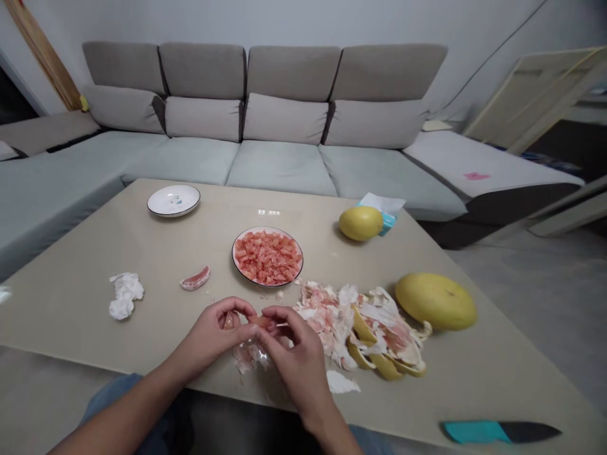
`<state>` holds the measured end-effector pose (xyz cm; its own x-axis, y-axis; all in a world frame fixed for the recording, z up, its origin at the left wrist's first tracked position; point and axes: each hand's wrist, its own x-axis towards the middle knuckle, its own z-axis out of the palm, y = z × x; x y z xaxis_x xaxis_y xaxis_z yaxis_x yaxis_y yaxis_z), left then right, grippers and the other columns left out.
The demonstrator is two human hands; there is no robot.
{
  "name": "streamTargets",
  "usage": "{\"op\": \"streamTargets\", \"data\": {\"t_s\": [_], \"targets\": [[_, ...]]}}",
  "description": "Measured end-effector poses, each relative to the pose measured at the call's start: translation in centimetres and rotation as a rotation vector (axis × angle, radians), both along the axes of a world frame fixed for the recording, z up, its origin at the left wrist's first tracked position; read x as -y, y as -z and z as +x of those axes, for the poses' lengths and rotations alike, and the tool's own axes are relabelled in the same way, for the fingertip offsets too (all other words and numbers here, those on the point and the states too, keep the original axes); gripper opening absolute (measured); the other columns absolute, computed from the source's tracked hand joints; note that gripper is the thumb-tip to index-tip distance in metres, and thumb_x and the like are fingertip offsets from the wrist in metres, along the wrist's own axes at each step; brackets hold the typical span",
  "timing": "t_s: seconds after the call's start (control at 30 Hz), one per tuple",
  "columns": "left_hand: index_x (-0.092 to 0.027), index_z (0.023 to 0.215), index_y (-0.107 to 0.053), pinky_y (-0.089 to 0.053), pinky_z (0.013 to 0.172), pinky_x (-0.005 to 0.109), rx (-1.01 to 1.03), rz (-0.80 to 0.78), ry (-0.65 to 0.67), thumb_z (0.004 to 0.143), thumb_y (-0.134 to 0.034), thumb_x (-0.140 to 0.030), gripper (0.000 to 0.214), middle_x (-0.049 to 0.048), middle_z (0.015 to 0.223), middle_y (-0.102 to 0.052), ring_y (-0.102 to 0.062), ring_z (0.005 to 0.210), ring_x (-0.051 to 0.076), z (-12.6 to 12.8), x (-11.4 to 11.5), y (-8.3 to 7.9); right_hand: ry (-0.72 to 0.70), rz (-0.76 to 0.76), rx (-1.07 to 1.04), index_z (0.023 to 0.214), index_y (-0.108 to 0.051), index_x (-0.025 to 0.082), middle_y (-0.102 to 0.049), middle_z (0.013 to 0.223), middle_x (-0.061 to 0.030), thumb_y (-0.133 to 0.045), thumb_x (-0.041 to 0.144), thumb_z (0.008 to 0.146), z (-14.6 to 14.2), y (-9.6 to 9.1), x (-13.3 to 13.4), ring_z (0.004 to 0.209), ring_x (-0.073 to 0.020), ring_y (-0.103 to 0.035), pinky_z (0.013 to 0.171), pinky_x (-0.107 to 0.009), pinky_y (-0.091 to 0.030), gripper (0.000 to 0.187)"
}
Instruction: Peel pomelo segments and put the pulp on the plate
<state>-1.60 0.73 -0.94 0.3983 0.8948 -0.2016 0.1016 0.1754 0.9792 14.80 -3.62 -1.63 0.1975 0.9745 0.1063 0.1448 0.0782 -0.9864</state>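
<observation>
Close to the table's near edge, my left hand (220, 332) and my right hand (294, 344) meet, fingers pinched on a pink pomelo segment (262, 321). Part of the flesh is hidden behind my fingers. Beyond them lies a round plate (233, 258) with a dark rim, heaped with small pieces of pomelo flesh (268, 256). A pomelo segment in its white membrane (195, 279) rests on the table to the left of that plate. Just right of my right hand spreads a pile of pomelo peel and membrane (365, 328).
Two whole yellow pomelos stand to the right, one pomelo (436, 301) beside the peel, the other pomelo (360, 223) by a blue tissue box (387, 222). A knife with a teal handle (477, 432) lies near right. Crumpled tissue (126, 295) and a white plate (165, 201) are left.
</observation>
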Motion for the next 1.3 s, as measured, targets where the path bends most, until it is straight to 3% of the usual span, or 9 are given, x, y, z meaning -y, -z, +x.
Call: {"op": "streamTargets", "data": {"t_s": [0.13, 0.2, 0.33, 0.5, 0.67, 0.8, 0.9, 1.13, 1.3], "targets": [[-0.017, 0.094, -0.064, -0.037, 0.062, 0.022, 0.104, -0.129, 0.073, 0.073, -0.077, -0.037, 0.031, 0.0007, 0.079, -0.061, -0.05, 0.069, 0.012, -0.1, -0.1, -0.1, -0.066, 0.131, 0.156, 0.09, -0.07, 0.021, -0.069, 0.084, -0.0029, -0.071, 0.02, 0.077, 0.3, 0.0, 0.0, 0.073, -0.0168, -0.064, 0.068, -0.029, -0.051, 0.013], [-0.016, 0.094, -0.064, -0.04, 0.066, 0.022, 0.148, -0.179, 0.094, 0.073, -0.078, -0.035, 0.032, 0.0025, 0.085, -0.063, -0.053, 0.074, 0.014, 0.0, -0.1, -0.3, -0.089, 0.069, 0.077, 0.095, -0.068, 0.021, -0.07, 0.085, -0.0036, -0.072, 0.021, 0.076, 0.4, -0.1, -0.1, 0.074, -0.0173, -0.066, 0.069, -0.029, -0.053, 0.02], [-0.016, 0.091, -0.064, -0.035, 0.057, 0.02, 0.142, -0.213, 0.087, 0.074, -0.076, -0.038, 0.03, -0.0019, 0.073, -0.057, -0.047, 0.062, 0.01, 0.0, -0.1, -0.7, -0.162, -0.118, -0.185, 0.095, -0.065, 0.02, -0.071, 0.084, -0.003, -0.077, 0.026, 0.071, 0.7, -0.7, -0.1, 0.074, -0.0184, -0.069, 0.068, -0.029, -0.056, 0.026], [-0.017, 0.089, -0.065, -0.032, 0.056, 0.02, 0.136, -0.167, 0.076, 0.074, -0.076, -0.038, 0.028, -0.0027, 0.072, -0.057, -0.045, 0.061, 0.01, 0.0, 0.0, -1.0, -0.178, -0.183, -0.321, 0.082, -0.069, 0.02, -0.072, 0.082, -0.003, -0.079, 0.035, 0.071, 1.0, -1.4, -0.2, 0.075, -0.0191, -0.068, 0.069, -0.029, -0.055, 0.021], [-0.018, 0.091, -0.067, -0.032, 0.059, 0.022, 0.06, -0.076, 0.066, 0.077, -0.072, -0.04, 0.027, -0.0014, 0.074, -0.059, -0.046, 0.063, 0.012, 0.0, 0.1, -0.8, -0.152, -0.19, -0.3, 0.086, -0.073, 0.021, -0.074, 0.084, -0.0049, -0.077, 0.04, 0.074, 1.0, -1.3, -0.2, 0.079, -0.0207, -0.068, 0.072, -0.031, -0.054, 0.023], [-0.018, 0.089, -0.069, -0.024, 0.053, 0.022, -0.098, 0.074, 0.023, 0.073, -0.075, -0.039, 0.028, -0.006, 0.059, -0.044, -0.034, 0.056, 0.011, 0.1, 0.1, -0.2, -0.136, -0.182, -0.239, 0.082, -0.074, 0.021, -0.073, 0.081, -0.0048, -0.077, 0.041, 0.073, 0.8, -1.3, -0.3, 0.073, -0.0195, -0.067, 0.066, -0.029, -0.053, 0.022], [-0.018, 0.087, -0.069, -0.02, 0.051, 0.023, -0.124, 0.094, 0.009, 0.073, -0.075, -0.04, 0.027, -0.0072, 0.056, -0.037, -0.029, 0.054, 0.011, 0.1, 0.0, 0.1, -0.145, -0.181, -0.226, 0.082, -0.073, 0.021, -0.071, 0.08, -0.0039, -0.077, 0.04, 0.073, 0.8, -1.3, -0.2, 0.071, -0.0183, -0.066, 0.063, -0.028, -0.053, 0.021], [-0.016, 0.087, -0.07, -0.037, 0.063, 0.024, 0.035, -0.016, 0.032, 0.071, -0.077, -0.039, 0.028, 0.0001, 0.074, -0.06, -0.05, 0.068, 0.014, 0.1, -0.1, 0.1, -0.168, -0.221, -0.266, 0.081, -0.071, 0.019, -0.069, 0.079, -0.0031, -0.076, 0.044, 0.073, 0.7, -1.2, -0.1, 0.069, -0.0168, -0.063, 0.063, -0.027, -0.051, 0.026], [-0.017, 0.089, -0.07, -0.038, 0.064, 0.023, 0.124, -0.158, 0.051, 0.072, -0.078, -0.036, 0.027, 0.0002, 0.076, -0.064, -0.053, 0.069, 0.013, 0.1, 0.0, -0.3, -0.17, -0.229, -0.335, 0.081, -0.071, 0.02, -0.068, 0.077, -0.0022, -0.078, 0.044, 0.072, 0.7, -1.1, -0.2, 0.071, -0.0164, -0.062, 0.066, -0.026, -0.049, 0.027]]}}
